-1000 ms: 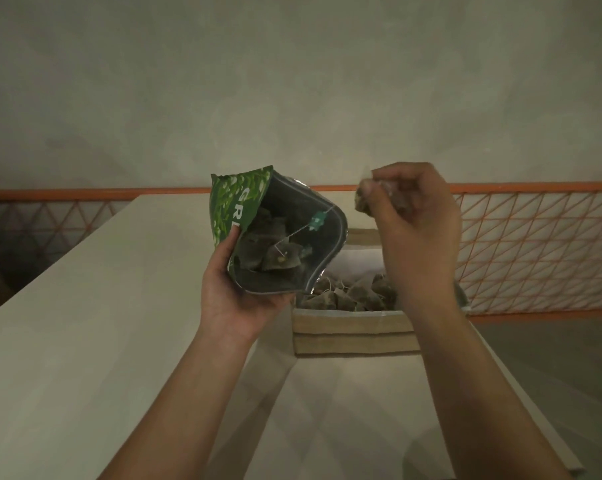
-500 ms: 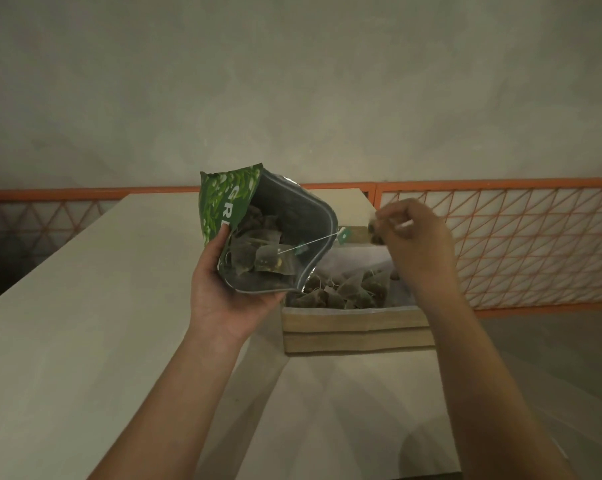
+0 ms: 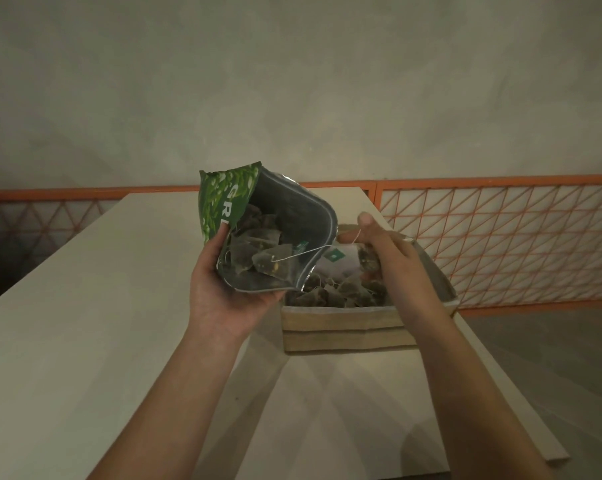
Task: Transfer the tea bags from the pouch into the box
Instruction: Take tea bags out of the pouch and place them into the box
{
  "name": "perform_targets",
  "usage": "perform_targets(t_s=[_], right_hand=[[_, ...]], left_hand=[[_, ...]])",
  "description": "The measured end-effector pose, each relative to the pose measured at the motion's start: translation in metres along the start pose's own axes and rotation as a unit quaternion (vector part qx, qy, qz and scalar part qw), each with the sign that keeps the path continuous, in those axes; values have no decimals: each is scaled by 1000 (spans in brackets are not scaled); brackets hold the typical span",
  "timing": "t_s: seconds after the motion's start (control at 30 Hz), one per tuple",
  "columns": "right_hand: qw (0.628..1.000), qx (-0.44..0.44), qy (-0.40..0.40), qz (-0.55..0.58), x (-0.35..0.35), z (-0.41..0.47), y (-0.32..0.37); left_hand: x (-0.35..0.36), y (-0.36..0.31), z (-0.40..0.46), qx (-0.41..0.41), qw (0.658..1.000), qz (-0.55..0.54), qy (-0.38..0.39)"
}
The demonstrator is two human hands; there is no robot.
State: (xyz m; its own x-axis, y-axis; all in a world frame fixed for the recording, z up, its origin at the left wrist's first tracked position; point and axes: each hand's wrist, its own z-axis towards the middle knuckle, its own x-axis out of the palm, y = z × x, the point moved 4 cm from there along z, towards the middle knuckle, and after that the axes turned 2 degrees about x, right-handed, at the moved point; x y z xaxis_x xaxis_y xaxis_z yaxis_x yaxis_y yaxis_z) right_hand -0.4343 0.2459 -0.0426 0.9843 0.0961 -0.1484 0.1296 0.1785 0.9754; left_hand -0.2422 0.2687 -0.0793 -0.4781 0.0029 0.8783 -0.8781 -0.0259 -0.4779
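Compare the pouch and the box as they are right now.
The pouch is green printed foil with a silvery lining; the box is plain tan cardboard. The pouch is held up and tilted in the left hand; the box sits flat on the table. The right hand reaches over the box, not into the pouch. Both are open and hold tea bags.

Green pouch (image 3: 230, 199) tilted, mouth open, tea bags (image 3: 258, 251) inside; tan box (image 3: 344, 327) part-filled with bags.
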Motion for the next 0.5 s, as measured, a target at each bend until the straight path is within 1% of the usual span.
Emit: perform_targets(t_s=[0.13, 0.2, 0.33, 0.5], right_hand=[[992, -77, 31, -96, 4, 2, 3], [990, -78, 26, -119, 5, 5, 1], [992, -84, 27, -84, 1, 4, 6], [993, -113, -23, 14, -16, 6, 32]], left_hand=[[0, 1, 1, -6, 1000, -14, 12], [-1, 2, 3, -11, 1000, -15, 9], [-4, 1, 3, -12, 1000, -12, -8], [-1, 1, 1, -6, 1000, -14, -10]])
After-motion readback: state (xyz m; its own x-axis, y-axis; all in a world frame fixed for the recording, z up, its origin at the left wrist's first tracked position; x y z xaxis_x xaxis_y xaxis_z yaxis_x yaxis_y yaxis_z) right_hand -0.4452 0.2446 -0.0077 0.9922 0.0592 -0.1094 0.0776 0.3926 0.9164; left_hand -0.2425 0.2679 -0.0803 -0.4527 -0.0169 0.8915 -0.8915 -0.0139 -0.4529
